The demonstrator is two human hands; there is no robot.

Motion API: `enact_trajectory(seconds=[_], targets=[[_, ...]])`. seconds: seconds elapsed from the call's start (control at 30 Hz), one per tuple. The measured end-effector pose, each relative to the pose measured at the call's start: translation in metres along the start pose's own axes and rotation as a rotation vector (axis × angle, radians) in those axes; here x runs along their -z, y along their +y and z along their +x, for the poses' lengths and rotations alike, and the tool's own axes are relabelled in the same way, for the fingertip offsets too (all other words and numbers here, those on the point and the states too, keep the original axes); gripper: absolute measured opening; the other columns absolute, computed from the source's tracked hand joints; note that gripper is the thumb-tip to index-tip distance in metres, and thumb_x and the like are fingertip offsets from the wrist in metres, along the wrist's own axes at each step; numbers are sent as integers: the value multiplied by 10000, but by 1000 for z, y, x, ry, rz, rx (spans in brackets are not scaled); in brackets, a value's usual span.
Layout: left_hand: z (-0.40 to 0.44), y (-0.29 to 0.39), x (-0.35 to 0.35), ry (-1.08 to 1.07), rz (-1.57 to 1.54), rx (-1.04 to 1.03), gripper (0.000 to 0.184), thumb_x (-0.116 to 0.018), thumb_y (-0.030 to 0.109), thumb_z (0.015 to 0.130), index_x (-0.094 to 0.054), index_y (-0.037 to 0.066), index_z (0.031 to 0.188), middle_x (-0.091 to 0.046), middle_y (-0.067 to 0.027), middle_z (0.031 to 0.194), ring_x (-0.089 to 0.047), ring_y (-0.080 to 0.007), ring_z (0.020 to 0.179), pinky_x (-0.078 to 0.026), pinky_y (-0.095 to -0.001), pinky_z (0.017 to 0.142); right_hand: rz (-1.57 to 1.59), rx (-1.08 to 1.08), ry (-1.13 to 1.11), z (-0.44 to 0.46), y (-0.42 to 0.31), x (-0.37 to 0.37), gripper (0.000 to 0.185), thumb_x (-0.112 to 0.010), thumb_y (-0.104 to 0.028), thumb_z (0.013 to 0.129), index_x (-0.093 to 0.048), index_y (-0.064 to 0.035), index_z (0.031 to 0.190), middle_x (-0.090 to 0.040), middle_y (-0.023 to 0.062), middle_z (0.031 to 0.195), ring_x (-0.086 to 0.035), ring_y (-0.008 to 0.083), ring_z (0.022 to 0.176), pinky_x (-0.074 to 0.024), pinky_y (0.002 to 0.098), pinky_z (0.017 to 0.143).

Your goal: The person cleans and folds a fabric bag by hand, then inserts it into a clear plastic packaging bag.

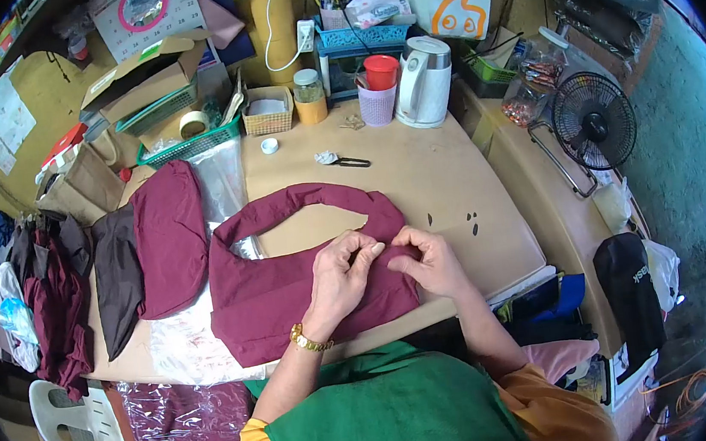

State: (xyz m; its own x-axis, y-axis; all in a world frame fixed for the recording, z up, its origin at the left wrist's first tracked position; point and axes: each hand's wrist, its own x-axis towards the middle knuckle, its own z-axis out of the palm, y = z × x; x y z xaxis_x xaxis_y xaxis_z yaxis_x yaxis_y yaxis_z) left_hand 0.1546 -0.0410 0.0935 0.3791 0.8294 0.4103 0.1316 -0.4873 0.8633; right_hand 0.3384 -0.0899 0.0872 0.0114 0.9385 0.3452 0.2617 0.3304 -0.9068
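A maroon cloth bag [292, 291] with a wide loop handle lies on the brown tabletop in front of me. My left hand [341, 273], with a gold watch [308, 339] on its wrist, pinches the bag near its right side. Close beside it, my right hand [429, 261] is closed too, thumb and forefinger pinching the same part of the cloth. Whatever small detail sits between the fingertips is too small to make out. Beyond the handle lie black thread snips [342, 161] with a whitish scrap at one end.
More maroon cloth [170, 240] and a dark cloth piece [120, 275] lie to the left. At the back stand a white kettle [424, 82], a purple cup [378, 104], a jar [309, 96] and a green basket [190, 141]. A black fan [594, 120] stands at right.
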Motion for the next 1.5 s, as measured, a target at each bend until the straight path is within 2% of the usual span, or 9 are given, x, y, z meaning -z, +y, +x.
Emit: enact_trajectory(seconds=[0.2,0.43,0.53,0.63,0.67,0.8,0.87,1.3,1.5], targets=[[-2,2,3,-126,-49,57,185,-724,174,891,-656,7,848,-598,-88,699,-539,-155,635,-453,-295,608,98,9,-62,-6,29,1,282,-834,-120,758,-624,-4,908,-595,24,778,-536,94,762,-454,273,708],[2,20,5,-168,260,72,320,-764,310,844,-644,24,920,-663,-131,817,-657,-285,752,-502,-377,676,-219,158,-32,1,8,0,161,-771,-108,787,-667,-35,887,-661,61,783,-642,165,789,-386,410,1044],[-8,34,47,-374,582,61,721,-806,562,688,-528,87,1153,-677,-166,926,-654,-356,941,-470,-439,857,17,-57,17,3,17,12,132,-750,-86,802,-664,-50,895,-641,31,759,-638,149,789,-364,412,1080],[-37,25,109,-679,956,311,610,-822,469,690,-616,91,1122,-712,-130,948,-676,-336,926,-478,-454,870,231,-247,-18,5,7,26,126,-763,-87,794,-650,-70,846,-607,3,753,-606,117,733,-361,392,1077],[-47,10,125,-687,934,314,503,-818,422,707,-662,91,1052,-721,-127,913,-686,-337,885,-506,-461,811,-93,-144,-121,3,11,35,162,-781,-103,781,-644,-72,861,-615,11,813,-599,109,745,-359,391,1073],[-70,20,145,-445,682,363,351,-840,225,669,-673,85,944,-692,-88,816,-668,-320,806,-495,-444,767,-462,-1,-276,12,-7,45,251,-815,-148,735,-625,-75,882,-617,12,851,-605,162,806,-342,431,1063],[-78,31,135,-374,749,157,273,-818,93,643,-616,56,823,-629,-100,758,-625,-310,772,-462,-399,737,-643,195,-383,12,-22,37,211,-784,-120,710,-597,-88,802,-602,18,777,-605,222,864,-338,435,1041],[-145,-66,118,-221,968,27,236,-646,-33,597,-527,79,767,-540,-89,777,-544,-282,762,-429,-393,696,-914,476,-505,-31,64,33,178,-629,16,646,-516,-111,701,-504,52,709,-552,239,778,-371,409,831],[-139,-43,129,-318,864,236,249,-698,11,693,-536,71,871,-545,-101,831,-555,-294,812,-461,-405,758,-1002,92,-697,-16,10,42,120,-673,-30,720,-572,-81,759,-574,58,808,-561,263,805,-395,405,824]])
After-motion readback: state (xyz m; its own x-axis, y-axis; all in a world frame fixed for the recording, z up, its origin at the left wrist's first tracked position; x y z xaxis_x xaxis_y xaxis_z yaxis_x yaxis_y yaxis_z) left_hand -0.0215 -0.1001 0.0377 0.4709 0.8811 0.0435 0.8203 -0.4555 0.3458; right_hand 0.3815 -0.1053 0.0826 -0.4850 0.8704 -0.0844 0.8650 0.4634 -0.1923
